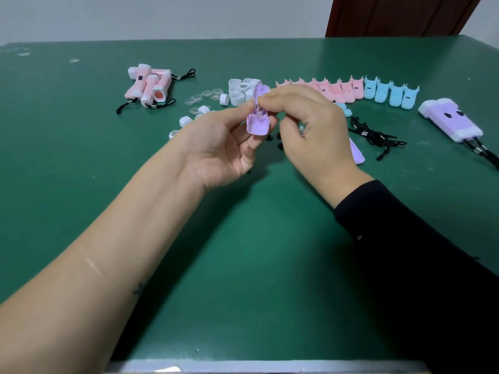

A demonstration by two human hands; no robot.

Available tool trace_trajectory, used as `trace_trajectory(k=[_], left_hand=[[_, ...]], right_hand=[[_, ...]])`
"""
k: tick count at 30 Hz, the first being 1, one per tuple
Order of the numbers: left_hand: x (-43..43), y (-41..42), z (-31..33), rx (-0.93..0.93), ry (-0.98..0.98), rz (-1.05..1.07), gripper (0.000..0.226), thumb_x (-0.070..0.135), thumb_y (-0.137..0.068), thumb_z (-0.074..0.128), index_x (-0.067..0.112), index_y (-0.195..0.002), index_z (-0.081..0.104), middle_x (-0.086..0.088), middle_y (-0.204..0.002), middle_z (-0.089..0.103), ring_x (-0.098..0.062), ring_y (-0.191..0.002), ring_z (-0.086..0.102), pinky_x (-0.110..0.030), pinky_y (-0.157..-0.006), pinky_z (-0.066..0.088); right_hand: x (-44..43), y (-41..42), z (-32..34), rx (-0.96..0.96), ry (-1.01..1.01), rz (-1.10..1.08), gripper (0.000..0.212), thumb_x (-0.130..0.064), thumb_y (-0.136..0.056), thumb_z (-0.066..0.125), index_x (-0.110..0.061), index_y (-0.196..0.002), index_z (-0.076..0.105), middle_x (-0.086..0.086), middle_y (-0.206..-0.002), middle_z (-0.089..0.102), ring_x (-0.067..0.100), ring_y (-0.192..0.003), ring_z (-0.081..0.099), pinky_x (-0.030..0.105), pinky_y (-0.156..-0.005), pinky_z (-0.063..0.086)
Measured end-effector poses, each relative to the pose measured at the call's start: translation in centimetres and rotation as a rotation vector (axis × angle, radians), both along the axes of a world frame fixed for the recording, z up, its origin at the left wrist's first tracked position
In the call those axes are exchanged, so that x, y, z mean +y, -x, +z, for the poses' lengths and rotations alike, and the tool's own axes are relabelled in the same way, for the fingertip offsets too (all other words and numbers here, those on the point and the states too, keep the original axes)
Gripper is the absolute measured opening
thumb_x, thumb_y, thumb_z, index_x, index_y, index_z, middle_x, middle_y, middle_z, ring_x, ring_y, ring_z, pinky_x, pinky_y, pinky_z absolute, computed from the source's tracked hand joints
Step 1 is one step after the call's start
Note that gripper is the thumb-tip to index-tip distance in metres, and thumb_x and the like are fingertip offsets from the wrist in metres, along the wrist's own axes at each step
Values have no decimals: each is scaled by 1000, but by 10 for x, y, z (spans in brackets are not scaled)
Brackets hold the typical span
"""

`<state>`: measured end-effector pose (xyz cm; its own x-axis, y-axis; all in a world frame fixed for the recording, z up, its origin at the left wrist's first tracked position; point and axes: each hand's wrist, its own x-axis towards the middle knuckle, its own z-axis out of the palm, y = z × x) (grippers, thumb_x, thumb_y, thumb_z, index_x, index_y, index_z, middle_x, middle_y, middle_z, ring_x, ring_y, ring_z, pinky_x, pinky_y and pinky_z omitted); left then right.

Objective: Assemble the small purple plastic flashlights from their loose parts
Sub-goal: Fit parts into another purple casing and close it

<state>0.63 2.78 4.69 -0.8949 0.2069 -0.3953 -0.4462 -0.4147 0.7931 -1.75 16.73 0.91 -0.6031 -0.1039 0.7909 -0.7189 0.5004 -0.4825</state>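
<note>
Head cam view: the purple shell half (258, 122) is up off the table (243, 238), held between both hands around the middle of the frame, with its open inner side facing the camera. The left hand (216, 147) grips it from the left, fingers (251, 147) curled under it. The right hand (310, 125) comes in from the other side, thumb and forefinger pinching the shell's upper end. Can't tell if there's a tiny part between them.

A second purple half (356, 153) lies on the table just behind the right hand, near a tangle of black lanyards (375, 133). Further back there's a row of pink shell halves (337, 90) running into blue shell halves (391, 94). White caps (240, 90) and clear lenses (205, 95) are scattered left of that. Finished purple flashlights (451, 120) sit far right, and finished pink flashlights (148, 85) are piled back left.
</note>
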Motion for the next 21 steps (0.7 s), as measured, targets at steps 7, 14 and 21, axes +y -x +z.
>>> trace_trajectory(k=[7, 14, 21], left_hand=[[-1, -1, 0, 2, 42, 19, 11, 26, -94, 61, 18, -91, 68, 3, -79, 71, -5, -58, 63, -10, -39, 39], [0, -1, 0, -16, 30, -10, 16, 27, -95, 58, 18, -87, 68, 4, -78, 69, -3, -61, 59, -9, -40, 37], [-2, 2, 2, 43, 46, -66, 17, 24, -97, 49, 15, -100, 63, 5, -89, 66, -4, -65, 55, -12, -46, 41]], right_hand=[[-1, -3, 0, 73, -63, -19, 44, 16, -70, 40, -1, -94, 73, 15, -100, 70, 33, -94, 66, 44, -80, 53], [0, -3, 1, 37, -75, -14, 42, 11, -71, 38, -1, -92, 73, 14, -97, 69, 31, -91, 64, 42, -80, 52], [2, -3, 7, -121, -15, -18, 41, 7, -85, 42, -10, -111, 67, 2, -104, 66, 12, -95, 59, 19, -86, 45]])
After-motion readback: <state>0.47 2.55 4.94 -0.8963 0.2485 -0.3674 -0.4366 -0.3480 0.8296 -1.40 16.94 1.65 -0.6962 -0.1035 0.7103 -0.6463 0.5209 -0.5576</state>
